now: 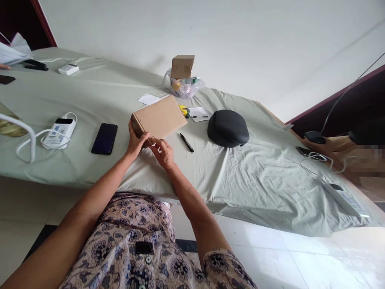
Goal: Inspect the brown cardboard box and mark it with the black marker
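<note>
Both hands (136, 143) (163, 153) at box (162, 116) edge

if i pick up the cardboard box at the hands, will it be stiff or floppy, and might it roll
The cardboard box is probably stiff, given its flat faces and straight edges; those flat sides make rolling unlikely.

A plain indoor room, whether home or office unclear, white wall (234, 48), dark-red trim (43, 24), glossy tiled floor (261, 257), long table draped in pale green cloth (264, 180), smartphone (104, 139) and cabled power bank (67, 127) upon it
</note>
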Tool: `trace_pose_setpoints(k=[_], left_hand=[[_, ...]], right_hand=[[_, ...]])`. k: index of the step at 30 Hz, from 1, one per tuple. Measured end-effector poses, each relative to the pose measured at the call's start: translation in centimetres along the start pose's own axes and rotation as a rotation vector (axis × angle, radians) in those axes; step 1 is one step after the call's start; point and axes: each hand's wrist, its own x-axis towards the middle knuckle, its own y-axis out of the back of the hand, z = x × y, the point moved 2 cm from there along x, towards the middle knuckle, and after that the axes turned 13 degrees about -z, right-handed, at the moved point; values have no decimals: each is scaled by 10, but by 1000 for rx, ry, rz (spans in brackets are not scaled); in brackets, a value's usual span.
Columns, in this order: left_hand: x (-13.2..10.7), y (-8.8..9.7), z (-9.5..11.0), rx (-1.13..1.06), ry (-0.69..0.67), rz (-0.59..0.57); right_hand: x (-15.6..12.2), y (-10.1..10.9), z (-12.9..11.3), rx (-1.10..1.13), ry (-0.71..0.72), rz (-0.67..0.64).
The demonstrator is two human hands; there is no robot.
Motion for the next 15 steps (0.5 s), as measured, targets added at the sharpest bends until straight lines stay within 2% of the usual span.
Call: trace_pose_setpoints(k=[5,8,15], left_hand=[[3,2,3,-129,94,-46],[5,6,0,-132,92,-76],[10,19,-7,-170,124,-98]], right_hand=[[1,7,6,-6,-26,9],[-1,13,15,21,-102,41],[-6,37,49,113,-316,284]])
